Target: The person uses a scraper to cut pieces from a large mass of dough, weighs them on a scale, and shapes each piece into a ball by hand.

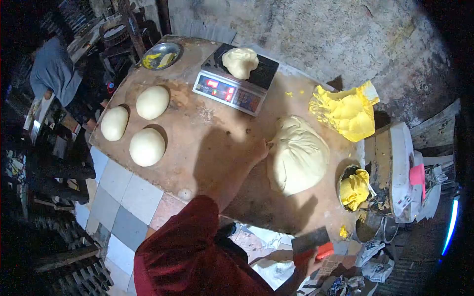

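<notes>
A large mass of pale dough (298,158) lies on the right half of the brown work table. My left hand (258,149) is at its left edge, with the fingers closed on the dough there. Near the bottom, off the table's front edge, my right hand (313,264) is closed round the red handle of a dark flat scraper (308,244). A smaller lump of dough (240,62) rests on a digital scale (231,91), whose red display is lit. Three smooth dough balls (147,147) sit at the table's left end.
Yellow fat (348,109) lies in an opened wrapper at the back right, above a bowl of more yellow fat (354,190). A metal plate (162,56) stands at the back left corner. White tubs (402,170) flank the right side. Another person (54,71) is at far left.
</notes>
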A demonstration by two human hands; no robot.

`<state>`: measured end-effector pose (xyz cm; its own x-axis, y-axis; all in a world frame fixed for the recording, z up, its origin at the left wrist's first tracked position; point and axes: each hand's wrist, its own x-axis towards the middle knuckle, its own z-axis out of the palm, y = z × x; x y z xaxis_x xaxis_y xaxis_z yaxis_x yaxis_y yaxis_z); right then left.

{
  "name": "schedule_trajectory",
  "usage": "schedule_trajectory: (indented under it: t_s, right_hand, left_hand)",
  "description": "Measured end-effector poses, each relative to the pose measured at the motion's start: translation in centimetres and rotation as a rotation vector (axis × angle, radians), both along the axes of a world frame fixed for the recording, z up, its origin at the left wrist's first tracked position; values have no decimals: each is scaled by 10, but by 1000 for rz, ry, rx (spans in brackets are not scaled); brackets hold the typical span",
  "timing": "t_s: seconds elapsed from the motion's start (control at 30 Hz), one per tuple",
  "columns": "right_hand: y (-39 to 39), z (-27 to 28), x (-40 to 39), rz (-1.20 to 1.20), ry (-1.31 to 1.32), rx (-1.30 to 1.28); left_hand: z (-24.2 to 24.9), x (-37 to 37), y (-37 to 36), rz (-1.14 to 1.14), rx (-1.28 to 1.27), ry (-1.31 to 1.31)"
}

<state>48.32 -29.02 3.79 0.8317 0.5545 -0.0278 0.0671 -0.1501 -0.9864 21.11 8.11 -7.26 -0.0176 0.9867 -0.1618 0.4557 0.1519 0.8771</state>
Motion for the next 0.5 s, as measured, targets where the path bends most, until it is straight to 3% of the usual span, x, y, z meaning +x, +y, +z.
schedule_trajectory:
  t_s: [0.03,0.07,0.1,0.13,0.17,0.2,0.23,0.3,0.33,0.37,0.43,0.47,0.5]
  right_hand:
    - [14,1,-8,85,78,55]
    - [45,36,-48,9,106,-72]
    - [66,26,-59,183,170,142]
    - [84,27,-76,241,-305,-52]
    - [117,33,-97,385,-171,-48]
    - [147,41,-124,460,-473,-217]
    - [182,78,-168,537,-478,-564]
    - [252,59,-213,789,-831,-569]
    - [290,26,-226,937,-938,-818]
    - [332,-84,-219,984,-1055,-778]
    - [378,-32,-257,1017,-1136,-768]
    - [392,-11,-274,860,-1041,-567]
    - [402,7,-287,702,-942,-370]
  left_hand:
    - [-6,-6,-10,-41,-37,39]
    - [18,-17,-33,19,-84,-180]
    - [40,-29,-59,77,-131,-403]
    - [12,-32,-70,117,-125,-441]
    - [14,-42,-77,157,-124,-482]
    - [13,-59,-81,82,-296,-407]
    - [43,-80,-85,-6,-470,-323]
    - [31,-96,-82,-73,-456,-298]
    - [26,-102,-82,-103,-424,-276]
    - [17,-104,-78,-139,-432,-281]
    - [-3,-109,-67,160,15,-674]
    - [-4,-120,-50,145,7,-675]
    - [-5,-134,-28,273,6,-726]
